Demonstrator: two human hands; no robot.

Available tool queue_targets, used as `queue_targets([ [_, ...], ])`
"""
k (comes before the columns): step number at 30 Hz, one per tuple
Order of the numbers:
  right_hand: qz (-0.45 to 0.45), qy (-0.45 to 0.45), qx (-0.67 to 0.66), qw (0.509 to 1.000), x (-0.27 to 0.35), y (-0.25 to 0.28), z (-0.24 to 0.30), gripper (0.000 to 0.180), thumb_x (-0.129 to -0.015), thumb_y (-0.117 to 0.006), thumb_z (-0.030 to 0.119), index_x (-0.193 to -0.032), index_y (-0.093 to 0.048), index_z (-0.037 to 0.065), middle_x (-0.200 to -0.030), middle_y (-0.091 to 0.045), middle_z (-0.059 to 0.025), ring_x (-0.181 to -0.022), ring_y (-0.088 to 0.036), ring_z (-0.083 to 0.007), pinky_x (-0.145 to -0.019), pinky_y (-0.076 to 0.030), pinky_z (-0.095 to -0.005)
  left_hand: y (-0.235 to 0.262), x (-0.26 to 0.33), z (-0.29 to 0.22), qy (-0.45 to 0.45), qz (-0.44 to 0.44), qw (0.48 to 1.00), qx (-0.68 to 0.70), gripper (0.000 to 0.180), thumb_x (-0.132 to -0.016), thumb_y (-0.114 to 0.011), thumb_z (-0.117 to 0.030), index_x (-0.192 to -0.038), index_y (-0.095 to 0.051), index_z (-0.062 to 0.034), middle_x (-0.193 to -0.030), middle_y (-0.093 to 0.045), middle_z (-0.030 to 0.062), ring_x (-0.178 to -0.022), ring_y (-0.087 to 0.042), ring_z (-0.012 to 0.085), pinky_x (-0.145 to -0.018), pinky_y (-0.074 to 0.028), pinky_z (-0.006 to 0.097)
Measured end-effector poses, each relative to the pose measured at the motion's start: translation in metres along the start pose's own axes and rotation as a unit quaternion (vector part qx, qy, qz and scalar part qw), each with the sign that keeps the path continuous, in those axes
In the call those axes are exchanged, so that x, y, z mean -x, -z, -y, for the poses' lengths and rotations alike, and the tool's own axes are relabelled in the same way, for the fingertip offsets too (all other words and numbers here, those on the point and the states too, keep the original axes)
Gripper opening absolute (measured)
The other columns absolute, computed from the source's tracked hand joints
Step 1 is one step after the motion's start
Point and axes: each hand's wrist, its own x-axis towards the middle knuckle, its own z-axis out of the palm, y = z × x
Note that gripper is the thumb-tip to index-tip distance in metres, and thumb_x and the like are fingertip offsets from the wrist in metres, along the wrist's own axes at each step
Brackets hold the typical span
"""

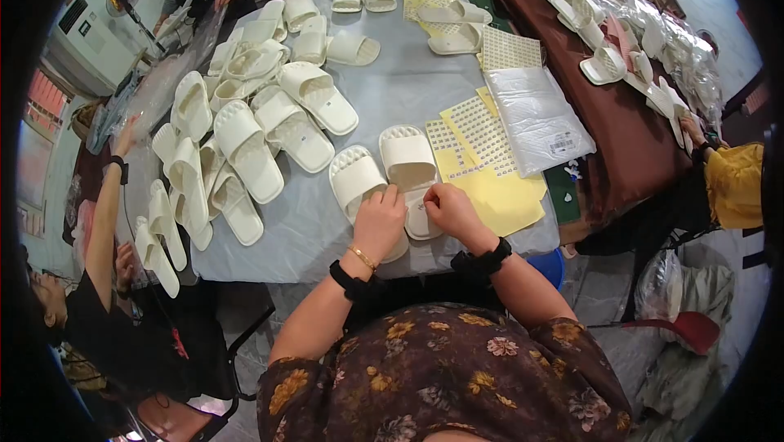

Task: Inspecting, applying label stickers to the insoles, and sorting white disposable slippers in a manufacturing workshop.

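Note:
A pair of cream slippers lies before me at the table's near edge, toes pointing away. My left hand covers part of the left slipper. Its bent fingers grip by the inner edge of the right slipper. On the heel of that right slipper rests my right hand, its fingers curled in a pinch; anything between them is too small to make out. A small dark mark shows on the insole beside the right fingertips. Yellow sheets of small printed labels lie just right of the pair.
Many cream slippers are heaped on the grey-covered table at the left. A white plastic packet lies right of the label sheets. Beyond it stands a brown-covered surface with more slippers. Other people work at the left, far side and right.

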Motion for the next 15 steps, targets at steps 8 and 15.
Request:
queue_targets([
  [8,-0.001,0.020,0.122,0.992,-0.006,-0.003,0.016,0.016,-0.086,-0.060,0.017,-0.083,-0.065,0.002,-0.084,-0.067,-0.0195,-0.081,-0.066,-0.0387,-0.074,-0.053,-0.0483,0.003,0.010,-0.005,0.069,-0.082,0.991,0.074,0.032,-0.081,-0.073,-0.023,-0.105,-0.066,-0.0041,-0.100,-0.064,0.0077,-0.085,-0.057,0.0277,-0.075,-0.048,0.040],
  [15,0.018,0.017,0.184,0.983,-0.002,-0.007,0.023,0.016,-0.085,-0.060,0.017,-0.081,-0.064,0.002,-0.081,-0.067,-0.0199,-0.077,-0.066,-0.0401,-0.072,-0.054,-0.0498,-0.005,0.019,-0.008,0.081,-0.100,0.988,0.091,0.034,-0.081,-0.073,-0.025,-0.106,-0.066,-0.0036,-0.101,-0.064,0.0077,-0.086,-0.056,0.0288,-0.077,-0.047,0.040],
])
